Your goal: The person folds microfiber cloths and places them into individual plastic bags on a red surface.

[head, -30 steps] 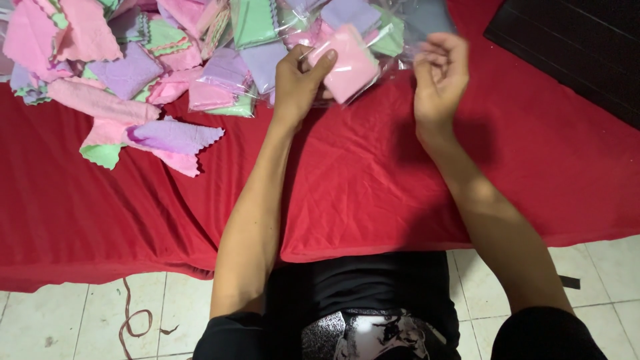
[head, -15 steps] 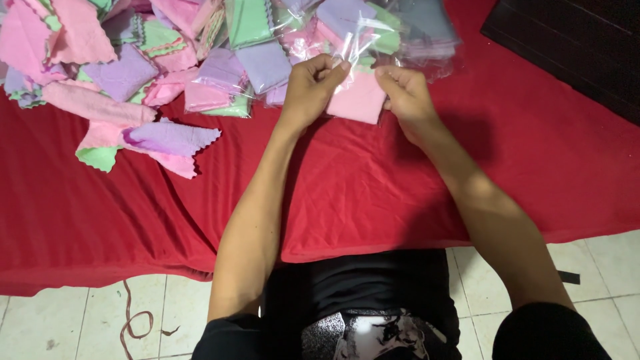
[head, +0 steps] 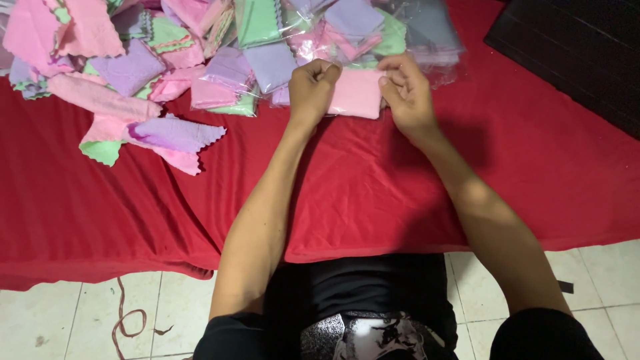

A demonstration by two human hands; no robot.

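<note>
Presently: folded pink cloth (head: 357,93), held at both short ends over the red table cover (head: 373,193), near 12 o'clock of the view. Left hand (head: 312,85) closed in a pinch on its left edge; right hand (head: 407,93) closed on its right edge, fingers curled over clear film. Step judged: squaring the cloth within a transparent sleeve. Further handling would call for a steady, even pull at both ends. Adjacent: bagged cloth packs (head: 347,33) at 12 o'clock; loose purple cloth (head: 177,133) and pink pieces at 10 o'clock; black mat (head: 573,53) at 2 o'clock.
</note>
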